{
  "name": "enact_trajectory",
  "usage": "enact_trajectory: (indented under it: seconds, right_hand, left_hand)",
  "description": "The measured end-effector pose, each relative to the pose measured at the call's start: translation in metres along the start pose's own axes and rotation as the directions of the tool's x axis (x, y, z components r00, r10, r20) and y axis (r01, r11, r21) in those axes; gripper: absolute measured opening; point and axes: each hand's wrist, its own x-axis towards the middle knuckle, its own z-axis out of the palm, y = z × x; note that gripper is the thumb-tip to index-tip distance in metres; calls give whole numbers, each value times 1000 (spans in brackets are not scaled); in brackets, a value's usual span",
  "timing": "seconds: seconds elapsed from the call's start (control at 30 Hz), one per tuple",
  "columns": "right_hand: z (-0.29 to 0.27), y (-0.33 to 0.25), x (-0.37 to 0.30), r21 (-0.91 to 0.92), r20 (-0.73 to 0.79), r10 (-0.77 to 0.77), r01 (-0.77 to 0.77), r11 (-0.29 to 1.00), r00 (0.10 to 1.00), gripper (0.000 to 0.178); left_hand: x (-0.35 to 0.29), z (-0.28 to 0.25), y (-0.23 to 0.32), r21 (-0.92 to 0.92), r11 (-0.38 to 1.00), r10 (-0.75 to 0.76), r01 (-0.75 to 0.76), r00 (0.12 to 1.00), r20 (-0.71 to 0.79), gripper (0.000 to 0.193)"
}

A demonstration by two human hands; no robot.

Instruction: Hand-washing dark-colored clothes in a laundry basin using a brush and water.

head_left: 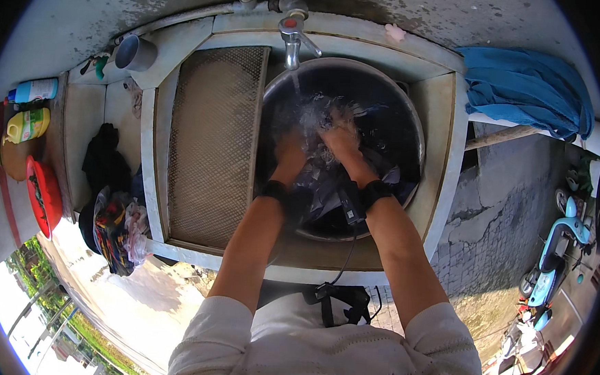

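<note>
A large round metal basin (419, 122) sits in the sink, holding water and dark cloth (320, 195). From the tap (292, 39) above its far left rim, a stream of water runs down and splashes. My left hand (290, 152) is low in the left part of the basin, smeared by motion. Beside it, my right hand (342, 140) reaches into the splashing water near the middle. Splash and water hide the fingers of both hands, so what they grip does not show. Each wrist wears a black band.
Left of the basin lies a ridged washboard slab (213, 141). Farther left are a grey cup (136, 53), dark clothes (106, 162), a red basin (43, 197) and detergent bottles (27, 125). A blue cloth (526, 91) hangs at the right. A scooter (555, 255) stands beyond.
</note>
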Motion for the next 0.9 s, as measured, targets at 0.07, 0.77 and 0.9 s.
enact_trajectory:
  seconds: [0.07, 0.77, 0.9]
  right_hand:
    - [-8, 0, 5, -151, -78, -177, 164, 975, 981, 78]
    - [-326, -130, -220, 819, -167, -401, 354, 452, 900, 34]
    - [-372, -183, -256, 732, -358, -519, 578, 360, 776, 28]
  left_hand:
    - [1, -5, 1, 1, 998, 64, -64, 996, -58, 40]
    - [-232, -371, 29, -842, 220, 542, -492, 780, -313, 39]
    - [-232, -462, 40, -763, 219, 756, -608, 600, -261, 39]
